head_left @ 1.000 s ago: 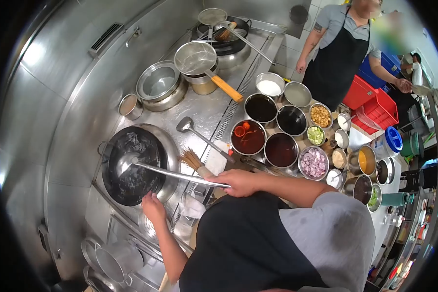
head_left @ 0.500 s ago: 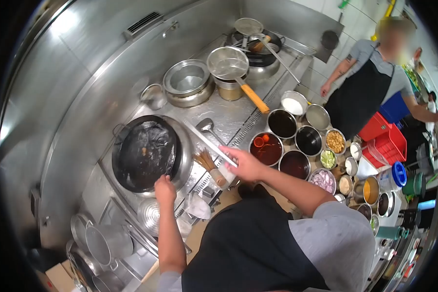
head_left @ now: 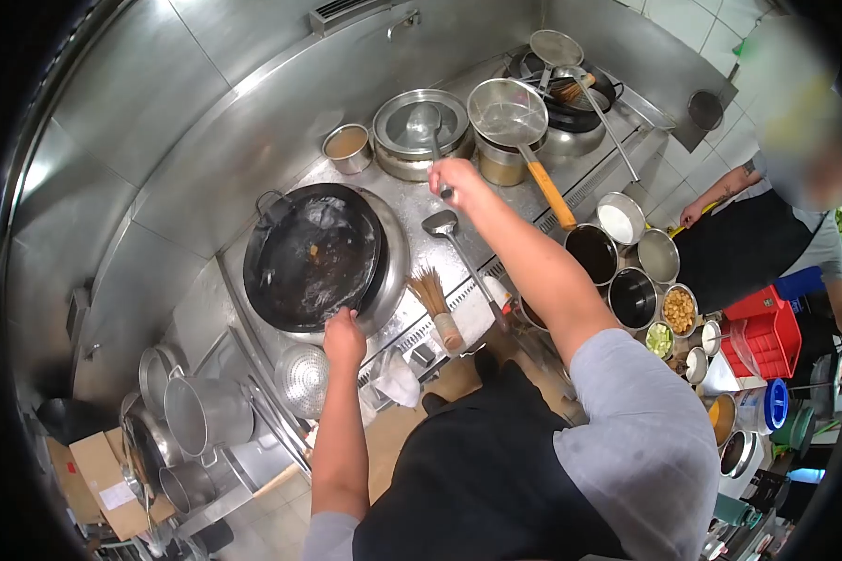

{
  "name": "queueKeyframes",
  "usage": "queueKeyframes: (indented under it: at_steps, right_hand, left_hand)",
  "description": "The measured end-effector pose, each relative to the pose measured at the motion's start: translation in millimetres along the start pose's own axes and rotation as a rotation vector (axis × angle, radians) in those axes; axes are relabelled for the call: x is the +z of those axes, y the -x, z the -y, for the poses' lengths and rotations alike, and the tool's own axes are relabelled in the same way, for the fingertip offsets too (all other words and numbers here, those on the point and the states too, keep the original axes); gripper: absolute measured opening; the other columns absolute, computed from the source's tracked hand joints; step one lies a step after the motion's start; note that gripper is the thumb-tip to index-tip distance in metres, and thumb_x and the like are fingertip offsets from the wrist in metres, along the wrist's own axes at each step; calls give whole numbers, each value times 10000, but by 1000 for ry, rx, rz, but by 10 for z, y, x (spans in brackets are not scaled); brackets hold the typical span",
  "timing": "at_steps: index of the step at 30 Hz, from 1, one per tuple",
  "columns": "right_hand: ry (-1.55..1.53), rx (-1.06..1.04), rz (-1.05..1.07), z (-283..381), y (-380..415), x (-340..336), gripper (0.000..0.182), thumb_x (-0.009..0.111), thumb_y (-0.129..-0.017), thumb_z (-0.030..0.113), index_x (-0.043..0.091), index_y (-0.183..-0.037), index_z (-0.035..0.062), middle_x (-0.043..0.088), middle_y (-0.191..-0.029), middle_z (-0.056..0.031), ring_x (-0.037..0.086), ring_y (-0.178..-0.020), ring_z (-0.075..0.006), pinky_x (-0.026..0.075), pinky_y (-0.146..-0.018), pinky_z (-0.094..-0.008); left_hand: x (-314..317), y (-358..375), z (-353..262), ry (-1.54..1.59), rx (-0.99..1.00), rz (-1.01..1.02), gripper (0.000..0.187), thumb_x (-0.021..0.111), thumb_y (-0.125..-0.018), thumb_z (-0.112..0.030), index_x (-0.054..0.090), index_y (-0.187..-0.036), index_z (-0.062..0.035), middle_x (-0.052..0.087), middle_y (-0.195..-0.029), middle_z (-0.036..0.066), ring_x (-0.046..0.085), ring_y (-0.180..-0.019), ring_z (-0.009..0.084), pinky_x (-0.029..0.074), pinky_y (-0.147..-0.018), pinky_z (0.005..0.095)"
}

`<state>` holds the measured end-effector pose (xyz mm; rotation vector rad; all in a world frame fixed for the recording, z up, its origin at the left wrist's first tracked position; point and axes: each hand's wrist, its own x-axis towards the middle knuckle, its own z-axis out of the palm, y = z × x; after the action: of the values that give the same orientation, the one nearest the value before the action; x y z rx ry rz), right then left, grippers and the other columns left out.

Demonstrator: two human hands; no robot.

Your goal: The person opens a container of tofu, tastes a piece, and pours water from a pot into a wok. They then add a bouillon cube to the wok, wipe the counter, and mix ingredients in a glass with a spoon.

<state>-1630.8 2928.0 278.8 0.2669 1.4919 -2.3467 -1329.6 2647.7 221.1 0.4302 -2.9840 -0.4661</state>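
My left hand (head_left: 343,337) grips the near rim of the black wok (head_left: 313,257), which sits in its burner ring with a little wet residue inside. I reach my right hand (head_left: 457,178) far over the stove, shut on the handle of a steel ladle (head_left: 425,120). The ladle's bowl is inside the wide steel basin (head_left: 395,140) at the back. A second ladle (head_left: 442,224) lies on the steel top just below my right hand. Beside the wok's right edge rests a bamboo brush (head_left: 435,297).
A wooden-handled strainer (head_left: 507,112) rests on a pot, and a small pot of brown liquid (head_left: 347,142) stands behind the wok. Steel bowls of sauces and chopped ingredients (head_left: 631,297) crowd the right. Another person in an apron (head_left: 758,243) stands by a red crate (head_left: 775,335). Pots (head_left: 192,421) are stacked low left.
My right hand lifted the ladle out of the wok and carried it away to the back basin. My left hand stayed on the wok's rim. The view turned left.
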Motion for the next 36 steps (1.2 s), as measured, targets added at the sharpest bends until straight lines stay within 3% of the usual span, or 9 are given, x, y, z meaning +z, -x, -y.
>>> queueKeyframes:
  at_steps: [2,4,8,20,24,28,32,34,36]
  right_hand:
    - [-699,294,175,89,-38,-16,34,542,-892,-35,543,-858,-33,584,-730,-102,572,-550,-175,497,-469,-294]
    - [-817,173,283,54,197,20,43,548,-894,-43,533,-854,-38,585,-774,-105,572,-564,-158,508,-503,-262]
    - [-1114,334,452,-67,643,-113,101,592,-907,-38,511,-964,-63,563,-801,-66,566,-582,-108,531,-554,-211]
    - [-1380,268,523,-550,2051,-646,420,562,-973,16,403,-1327,-145,616,-1033,-163,573,-612,-113,543,-541,-186]
    - [-1383,330,592,-683,2409,-733,546,486,-1045,132,334,-1540,-41,623,-1056,-119,575,-618,-116,569,-537,-240]
    - [-1112,282,586,-835,2685,-961,567,475,-1042,153,332,-1575,22,618,-1027,-105,569,-606,-113,539,-485,-260]
    - [-380,101,331,-1036,3026,-1243,654,528,-999,65,320,-1618,104,623,-966,-94,560,-587,-106,464,-457,-271]
    - [535,-69,62,-1156,3335,-1254,730,603,-954,23,341,-1629,117,596,-862,-45,542,-611,-84,462,-512,-256]
    - [720,-275,-43,-1328,3541,-1380,780,657,-910,1,356,-1623,97,590,-829,-40,548,-642,-91,500,-602,-264]
  left_hand:
    - [9,0,11,-4,23,-27,236,546,-1042,-235,651,-990,-31,703,-996,223,637,-1004,453,512,-838,575]
    - [21,2,-34,-37,11,-47,228,553,-1037,-229,652,-991,-29,704,-991,223,637,-998,453,514,-832,569]
    - [156,-3,69,-32,105,-102,224,547,-1037,-215,629,-950,-27,691,-957,217,623,-947,453,492,-814,569]
    - [206,57,29,-2,128,-188,262,527,-1057,-232,608,-938,-13,657,-925,227,588,-909,460,463,-801,563]
    - [192,46,42,-14,110,-155,257,528,-1055,-224,610,-940,-9,661,-932,225,589,-920,459,464,-806,560]
    - [218,61,64,34,165,-177,265,525,-1058,-234,618,-955,-8,661,-936,230,591,-929,460,465,-813,569]
    - [271,51,136,16,122,-180,280,518,-1061,-250,622,-963,-9,665,-954,246,590,-939,475,458,-820,580]
    - [242,39,121,17,148,-159,278,523,-1059,-248,622,-961,-7,667,-949,251,588,-938,485,456,-823,585]
    - [239,41,104,25,156,-158,272,525,-1056,-241,623,-960,-6,667,-934,253,587,-936,486,453,-824,589]
